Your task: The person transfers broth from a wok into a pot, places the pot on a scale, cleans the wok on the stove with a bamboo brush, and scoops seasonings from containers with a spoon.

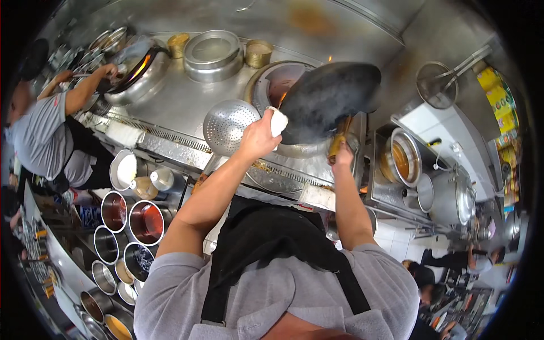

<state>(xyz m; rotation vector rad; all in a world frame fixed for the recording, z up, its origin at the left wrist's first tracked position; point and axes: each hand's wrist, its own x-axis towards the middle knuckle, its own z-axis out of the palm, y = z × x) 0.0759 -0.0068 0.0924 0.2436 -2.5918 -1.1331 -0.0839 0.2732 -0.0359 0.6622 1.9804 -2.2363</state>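
Observation:
A black wok [331, 97] is tilted up over the lit round burner [287, 83]. My left hand [261, 134] grips a folded white cloth [278, 122] at the wok's left rim. In my right hand [343, 154] is a brush with a yellowish handle [335, 148], its far end against or close to the wok's lower side. A perforated metal strainer [229, 127] lies left of the burner, its wooden handle [199, 182] partly behind my left forearm. The wok covers part of the burner, and a small flame shows beside it.
At left, a co-worker [46, 127] handles another flaming wok [140, 70]. Metal pots of sauces [146, 223] and squeeze bottles [163, 179] stand at lower left. A metal pot [212, 55] and tins [259, 53] line the back. Right of the range are a bowl of brown liquid [401, 157] and a stockpot [452, 197].

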